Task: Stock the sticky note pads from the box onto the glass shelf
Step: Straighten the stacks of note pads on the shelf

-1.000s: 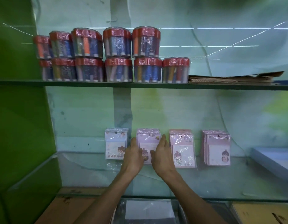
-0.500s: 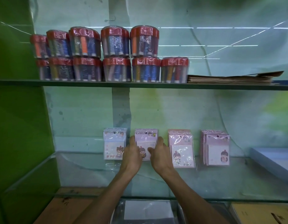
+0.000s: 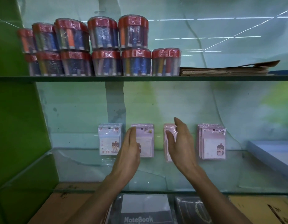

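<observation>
Several stacks of wrapped sticky note pads stand upright against the back wall on the glass shelf (image 3: 237,175): a blue-white stack (image 3: 108,140) at the left, a pink stack (image 3: 146,143), a third pink stack (image 3: 168,138) partly hidden, and a pink stack (image 3: 212,143) at the right. My left hand (image 3: 128,152) hangs with straight fingers just in front of the second stack's left edge. My right hand (image 3: 180,143) is spread open in front of the third stack, holding nothing. The box is not in view.
The upper shelf (image 3: 221,77) carries stacked red-lidded tubs of pens (image 3: 106,60) and a flat pile of brown paper (image 3: 225,69). A blue-white slab (image 3: 272,152) lies at the shelf's right end. Notebooks (image 3: 144,210) and a brown board (image 3: 62,206) lie below the glass. A green wall closes the left side.
Both hands have let go of the second stack and drawn apart. The right hand moved right, in front of the third stack. The camera has moved closer.
</observation>
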`<state>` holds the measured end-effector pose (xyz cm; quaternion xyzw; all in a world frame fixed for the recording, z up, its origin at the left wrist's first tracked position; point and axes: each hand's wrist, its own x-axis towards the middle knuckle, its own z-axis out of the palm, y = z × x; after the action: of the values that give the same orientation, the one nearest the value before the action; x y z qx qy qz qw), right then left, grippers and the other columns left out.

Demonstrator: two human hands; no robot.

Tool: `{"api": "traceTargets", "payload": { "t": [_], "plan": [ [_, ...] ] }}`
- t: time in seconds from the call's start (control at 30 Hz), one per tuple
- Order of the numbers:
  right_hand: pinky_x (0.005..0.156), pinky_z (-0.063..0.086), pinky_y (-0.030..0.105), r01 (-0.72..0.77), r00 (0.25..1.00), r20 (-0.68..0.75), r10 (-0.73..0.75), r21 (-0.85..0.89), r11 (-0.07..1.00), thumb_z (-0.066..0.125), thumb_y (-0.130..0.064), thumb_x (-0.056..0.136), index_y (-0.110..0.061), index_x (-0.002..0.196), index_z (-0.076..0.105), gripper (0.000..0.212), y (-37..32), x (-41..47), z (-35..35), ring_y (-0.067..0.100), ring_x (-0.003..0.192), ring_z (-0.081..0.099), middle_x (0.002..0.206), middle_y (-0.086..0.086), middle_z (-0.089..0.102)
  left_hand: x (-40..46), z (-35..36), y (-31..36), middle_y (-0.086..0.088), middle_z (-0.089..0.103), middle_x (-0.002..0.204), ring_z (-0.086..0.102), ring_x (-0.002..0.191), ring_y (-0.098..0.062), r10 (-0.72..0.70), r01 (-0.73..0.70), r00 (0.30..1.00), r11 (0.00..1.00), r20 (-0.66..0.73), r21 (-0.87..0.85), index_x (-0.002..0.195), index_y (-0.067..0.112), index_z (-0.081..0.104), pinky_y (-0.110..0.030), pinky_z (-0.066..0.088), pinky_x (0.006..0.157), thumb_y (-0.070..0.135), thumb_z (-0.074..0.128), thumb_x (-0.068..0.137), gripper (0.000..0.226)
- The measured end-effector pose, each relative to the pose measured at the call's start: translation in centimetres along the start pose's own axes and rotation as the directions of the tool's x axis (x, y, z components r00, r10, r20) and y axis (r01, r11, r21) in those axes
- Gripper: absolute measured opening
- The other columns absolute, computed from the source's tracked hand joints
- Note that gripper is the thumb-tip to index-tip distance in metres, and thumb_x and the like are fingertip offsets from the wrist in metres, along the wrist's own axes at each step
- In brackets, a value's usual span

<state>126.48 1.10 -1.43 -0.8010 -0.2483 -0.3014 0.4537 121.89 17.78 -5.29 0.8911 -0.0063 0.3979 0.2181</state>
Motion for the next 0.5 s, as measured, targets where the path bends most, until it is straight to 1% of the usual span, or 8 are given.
{"api": "traceTargets", "payload": {
  "t": [0.07,0.13,0.2,0.23,0.3,0.33,0.43,0.5],
  "plan": [
    [0.108,0.028,0.025,-0.054,0.998,0.011,0.054,-0.022,0.998,0.052,-0.017,0.098,-0.006,0.145,0.034,0.052,1.5,-0.5,-1.4,0.026,0.133,0.043,0.146,0.011,0.044,-0.4,0.8,1.4,-0.008,0.036,0.152,0.041,0.136,-0.022,-0.033,0.038,0.999,0.991,0.040,-0.131,0.151,0.007,0.027,-0.035,0.033,0.115,0.007,0.046,0.099,0.055],
    [0.104,0.026,0.020,-0.098,0.994,0.043,0.101,-0.069,0.993,0.053,-0.016,0.097,-0.005,0.145,0.033,0.053,3.1,-0.9,-2.5,0.027,0.133,0.042,0.146,0.011,0.044,-0.3,2.7,2.4,-0.005,0.041,0.149,0.041,0.136,-0.018,-0.084,0.111,0.989,0.964,0.118,-0.243,0.149,0.009,0.031,-0.038,0.033,0.116,0.016,0.050,0.099,0.054],
    [0.104,0.029,0.023,-0.146,0.984,0.091,0.156,-0.103,0.984,0.053,-0.014,0.096,-0.003,0.144,0.032,0.054,4.3,-1.4,-3.0,0.029,0.132,0.043,0.145,0.014,0.045,0.0,4.4,3.6,-0.004,0.044,0.149,0.042,0.137,-0.019,-0.113,0.172,0.971,0.941,0.210,-0.292,0.148,0.011,0.033,-0.041,0.034,0.115,0.026,0.051,0.097,0.056],
    [0.103,0.031,0.026,-0.171,0.975,0.123,0.185,-0.115,0.979,0.052,-0.013,0.096,-0.002,0.143,0.032,0.052,4.8,-1.5,-3.2,0.031,0.131,0.043,0.144,0.015,0.045,0.2,5.2,4.2,-0.005,0.045,0.147,0.042,0.137,-0.021,-0.122,0.191,0.962,0.941,0.245,-0.278,0.147,0.010,0.034,-0.039,0.034,0.115,0.027,0.051,0.097,0.055],
    [0.094,0.037,0.030,-0.209,0.954,0.187,0.234,-0.145,0.967,0.049,-0.010,0.097,-0.002,0.140,0.034,0.046,5.9,-1.4,-3.1,0.034,0.122,0.049,0.137,0.018,0.050,0.7,6.3,5.3,-0.008,0.051,0.139,0.047,0.130,-0.024,-0.136,0.197,0.955,0.955,0.264,-0.222,0.139,0.007,0.039,-0.026,0.034,0.105,0.023,0.051,0.098,0.045],
    [0.086,0.039,0.031,-0.218,0.946,0.207,0.250,-0.163,0.962,0.048,-0.008,0.096,-0.002,0.137,0.035,0.043,6.4,-1.3,-3.0,0.035,0.116,0.053,0.133,0.020,0.052,1.0,6.7,5.7,-0.009,0.053,0.134,0.050,0.124,-0.025,-0.141,0.199,0.955,0.956,0.261,-0.213,0.136,0.009,0.040,-0.023,0.035,0.099,0.021,0.051,0.099,0.041],
    [0.074,0.035,0.029,-0.235,0.924,0.257,0.284,-0.206,0.950,0.048,-0.003,0.094,-0.001,0.135,0.033,0.044,7.6,-0.4,-2.4,0.040,0.105,0.056,0.123,0.024,0.055,2.0,7.9,6.3,-0.012,0.058,0.121,0.058,0.108,-0.026,-0.187,0.238,0.948,0.953,0.258,-0.185,0.132,0.010,0.039,-0.028,0.042,0.082,0.012,0.052,0.096,0.038],
    [0.073,0.035,0.027,-0.257,0.902,0.296,0.316,-0.222,0.941,0.048,-0.002,0.093,-0.001,0.136,0.030,0.047,7.9,0.2,-2.1,0.039,0.104,0.056,0.119,0.025,0.057,2.5,8.5,6.2,-0.012,0.058,0.120,0.061,0.102,-0.024,-0.220,0.265,0.942,0.951,0.253,-0.160,0.136,0.009,0.036,-0.030,0.046,0.080,0.003,0.051,0.092,0.046]
  ]
}}
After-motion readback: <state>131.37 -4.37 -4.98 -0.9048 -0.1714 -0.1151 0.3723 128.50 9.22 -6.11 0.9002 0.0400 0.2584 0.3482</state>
